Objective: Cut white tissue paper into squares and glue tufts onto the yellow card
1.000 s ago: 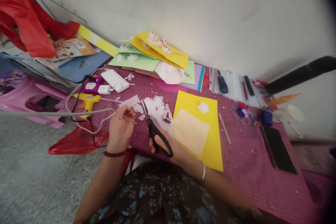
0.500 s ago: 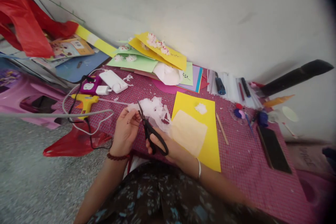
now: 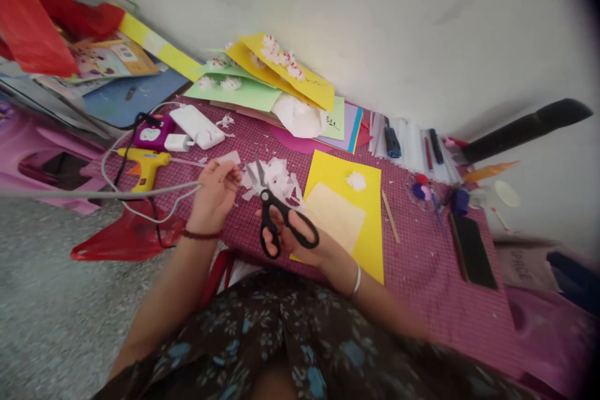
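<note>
Left hand (image 3: 214, 190): I see it pinching a white paper strip (image 3: 230, 157).
Right hand (image 3: 296, 234): grasping black-handled scissors (image 3: 265, 195), spread apart, right of the strip.
Paper scraps (image 3: 280, 178): heaped on the checked tablecloth (image 3: 412, 269).

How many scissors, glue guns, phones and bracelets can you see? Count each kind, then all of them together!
Scissors: 1, in the right hand
Glue gun: 1
Phone: 1
Bracelets: 2, a dark red bracelet and a white bracelet
Total: 5
</note>
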`<state>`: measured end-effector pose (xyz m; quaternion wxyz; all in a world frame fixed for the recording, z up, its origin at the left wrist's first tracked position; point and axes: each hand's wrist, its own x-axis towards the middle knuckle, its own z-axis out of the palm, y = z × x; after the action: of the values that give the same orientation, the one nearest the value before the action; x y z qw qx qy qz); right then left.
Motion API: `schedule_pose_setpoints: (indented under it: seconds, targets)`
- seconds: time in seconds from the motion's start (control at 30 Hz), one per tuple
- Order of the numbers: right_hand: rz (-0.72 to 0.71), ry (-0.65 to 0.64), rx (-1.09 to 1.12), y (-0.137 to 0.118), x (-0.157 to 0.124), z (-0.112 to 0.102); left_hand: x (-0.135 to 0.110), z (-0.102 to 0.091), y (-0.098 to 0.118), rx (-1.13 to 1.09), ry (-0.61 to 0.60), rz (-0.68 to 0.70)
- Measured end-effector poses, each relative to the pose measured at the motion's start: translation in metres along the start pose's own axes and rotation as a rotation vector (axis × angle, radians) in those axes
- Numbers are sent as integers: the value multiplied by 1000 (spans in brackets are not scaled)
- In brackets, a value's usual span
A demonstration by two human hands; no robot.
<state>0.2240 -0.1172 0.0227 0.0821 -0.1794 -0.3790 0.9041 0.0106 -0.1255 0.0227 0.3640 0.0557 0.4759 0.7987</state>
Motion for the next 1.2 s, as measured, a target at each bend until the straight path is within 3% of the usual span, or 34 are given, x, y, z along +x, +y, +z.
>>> schedule_pose_setpoints:
  seconds: [0.1,0.2,0.37,0.47,0.6,0.77,0.9,1.1,1.2]
  targets:
    - [-64,43,11,-10,-27,-10,26,-1,7,252,-4,90]
    - [-136,111,11,-11,-53,-23,39,-11,13,730,-63,252]
    - [-194,108,48,0,-78,-42,18,-32,13,1482,-434,720]
    - [-190,74,54,4,-81,-48,-10,-31,1,1569,-638,844]
    - [-182,80,64,4,-80,-49,-41,-16,-20,1598,-892,855]
    - [-202,81,71,2,-82,-50,-41,0,-31,1627,-923,871]
    - [-248,85,5,6,-84,-53,-30,15,-8,1407,-778,725]
    - [-254,52,-228,0,-73,-53,-34,34,39,790,-526,-2]
    - [-181,-21,-408,-17,-63,-47,-32,33,49,656,-499,-172]
